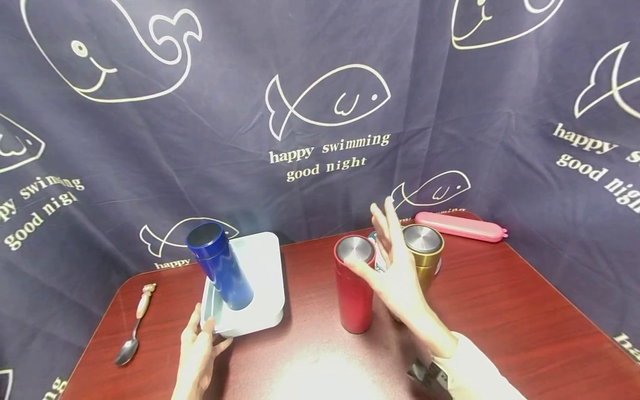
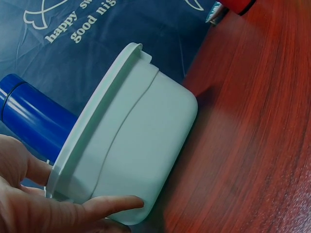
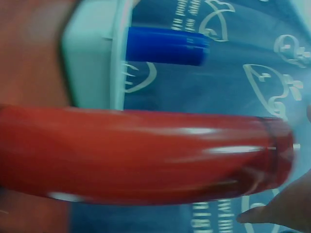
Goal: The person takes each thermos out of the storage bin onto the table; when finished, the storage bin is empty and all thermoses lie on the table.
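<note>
A blue insulated bottle [image 1: 227,272] leans inside a pale green plastic bin [image 1: 265,319] on the left of the table. My left hand [image 1: 196,353] grips the bin's near left corner, fingers at the rim and one digit along the outer wall [image 2: 131,160]. To the right stands a red insulated bottle [image 1: 355,303] with a silver lid, upright. My right hand [image 1: 398,278] is raised beside it, fingers straight and spread, thumb overlapping the lid in the head view. Behind that hand is a gold insulated bottle [image 1: 425,261], partly hidden. The red bottle [image 3: 146,155] fills the right wrist view.
A spoon [image 1: 136,328] with a decorated handle lies at the table's left edge. The pink elongated case [image 1: 460,226] rests at the back right. Some small patterned object [image 1: 378,256] shows behind the right hand. A dark blue printed curtain [image 1: 320,189] hangs behind the table.
</note>
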{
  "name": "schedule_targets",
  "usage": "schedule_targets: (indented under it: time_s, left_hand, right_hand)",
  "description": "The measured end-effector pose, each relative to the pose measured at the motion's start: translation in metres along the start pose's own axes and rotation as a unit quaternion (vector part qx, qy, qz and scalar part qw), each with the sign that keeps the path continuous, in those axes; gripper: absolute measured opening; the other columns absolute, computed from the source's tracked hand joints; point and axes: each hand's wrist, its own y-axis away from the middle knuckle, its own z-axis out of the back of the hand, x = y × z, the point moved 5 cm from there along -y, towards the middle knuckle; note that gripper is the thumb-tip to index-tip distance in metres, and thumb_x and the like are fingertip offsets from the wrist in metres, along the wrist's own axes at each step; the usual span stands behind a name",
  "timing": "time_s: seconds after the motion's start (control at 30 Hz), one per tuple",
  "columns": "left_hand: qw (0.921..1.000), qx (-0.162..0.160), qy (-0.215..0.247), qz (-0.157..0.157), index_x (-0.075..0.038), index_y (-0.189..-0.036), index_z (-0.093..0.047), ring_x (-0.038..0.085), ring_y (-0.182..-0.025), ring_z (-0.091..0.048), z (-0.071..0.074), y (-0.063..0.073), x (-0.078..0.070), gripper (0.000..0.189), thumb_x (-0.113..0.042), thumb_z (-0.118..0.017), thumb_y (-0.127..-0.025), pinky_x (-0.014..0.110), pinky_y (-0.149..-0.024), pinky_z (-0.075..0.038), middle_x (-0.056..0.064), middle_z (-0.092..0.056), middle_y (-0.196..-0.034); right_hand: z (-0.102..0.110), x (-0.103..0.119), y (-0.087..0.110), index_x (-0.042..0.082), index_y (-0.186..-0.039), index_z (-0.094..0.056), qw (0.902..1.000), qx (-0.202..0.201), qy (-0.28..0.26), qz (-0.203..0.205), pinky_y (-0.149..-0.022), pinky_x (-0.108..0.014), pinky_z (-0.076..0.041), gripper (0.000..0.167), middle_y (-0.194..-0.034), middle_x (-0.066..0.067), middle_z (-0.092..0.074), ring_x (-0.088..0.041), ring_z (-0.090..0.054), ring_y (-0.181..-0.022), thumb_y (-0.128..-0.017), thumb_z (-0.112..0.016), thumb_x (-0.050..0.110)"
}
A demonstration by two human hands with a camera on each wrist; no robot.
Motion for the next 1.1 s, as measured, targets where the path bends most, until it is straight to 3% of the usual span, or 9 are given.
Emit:
schedule_targets:
  time_s: [0.2,0.4,0.5,0.73,0.8,0.97,1.1]
  left_hand:
    - [0.9999,-0.001,0.015,-0.004,-0.007,-0.153,0.018,0.045,-0.137,-0.021,-0.002,0.001,-0.002,0.060,-0.008,-0.019,-0.105,0.067,-0.100,-0.029,0.031,-0.003,-0.157]
    - [0.9999,-0.005,0.016,-0.003,-0.008,-0.153,0.019,0.046,-0.137,-0.020,-0.003,0.002,-0.004,0.061,-0.008,-0.019,-0.105,0.068,-0.100,-0.029,0.031,-0.001,-0.157]
    - [0.9999,-0.004,0.014,-0.004,-0.008,-0.153,0.019,0.045,-0.137,-0.021,-0.003,0.003,-0.005,0.060,-0.009,-0.019,-0.105,0.067,-0.100,-0.030,0.032,-0.002,-0.157]
    - [0.9997,0.002,0.020,-0.012,-0.008,-0.152,0.019,0.045,-0.137,-0.020,-0.003,0.002,-0.004,0.060,-0.009,-0.019,-0.106,0.068,-0.099,-0.029,0.033,-0.004,-0.156]
    - [0.9996,0.002,0.023,-0.014,-0.008,-0.152,0.019,0.046,-0.137,-0.020,-0.003,0.002,-0.004,0.060,-0.008,-0.019,-0.106,0.069,-0.099,-0.028,0.033,-0.003,-0.157]
    - [0.9996,0.000,0.025,-0.014,-0.008,-0.152,0.019,0.046,-0.138,-0.018,-0.004,0.003,-0.005,0.060,-0.008,-0.019,-0.105,0.069,-0.099,-0.028,0.033,-0.001,-0.157]
    - [0.9997,-0.003,0.023,-0.012,-0.007,-0.152,0.019,0.046,-0.139,-0.018,-0.004,0.004,-0.005,0.060,-0.007,-0.018,-0.105,0.069,-0.099,-0.029,0.032,0.000,-0.157]
  right_hand:
    - [-0.006,0.048,-0.022,0.028,-0.158,-0.014,0.9950,0.000,-0.073,0.068,-0.119,-0.037,-0.021,0.107,-0.156,0.006,-0.034,-0.014,-0.029,-0.144,-0.078,-0.075,-0.010]
    - [-0.036,0.077,-0.023,0.024,-0.159,-0.010,0.9816,0.042,-0.145,0.117,-0.117,-0.033,-0.025,0.107,-0.158,0.002,-0.030,-0.016,-0.027,-0.145,-0.080,-0.081,0.030]
    - [-0.056,0.082,-0.019,0.022,-0.159,-0.008,0.9761,0.064,-0.164,0.127,-0.116,-0.033,-0.028,0.108,-0.159,-0.001,-0.028,-0.017,-0.026,-0.145,-0.079,-0.080,0.038]
    - [-0.096,0.070,-0.013,0.029,-0.158,-0.010,0.9755,0.099,-0.171,0.097,-0.114,-0.036,-0.031,0.103,-0.158,0.002,-0.030,-0.015,-0.029,-0.144,-0.082,-0.080,0.028]
    - [-0.107,0.061,-0.012,0.031,-0.158,-0.013,0.9762,0.101,-0.175,0.080,-0.113,-0.040,-0.032,0.102,-0.157,0.004,-0.032,-0.014,-0.032,-0.143,-0.081,-0.081,0.027]
    - [-0.136,0.032,-0.013,0.034,-0.156,-0.019,0.9801,0.093,-0.174,0.019,-0.112,-0.045,-0.033,0.099,-0.154,0.004,-0.038,-0.015,-0.036,-0.140,-0.078,-0.079,0.049]
    - [-0.154,0.008,-0.014,0.035,-0.155,-0.022,0.9840,0.085,-0.154,-0.024,-0.112,-0.039,-0.035,0.095,-0.153,0.002,-0.040,-0.018,-0.038,-0.140,-0.080,-0.080,0.039]
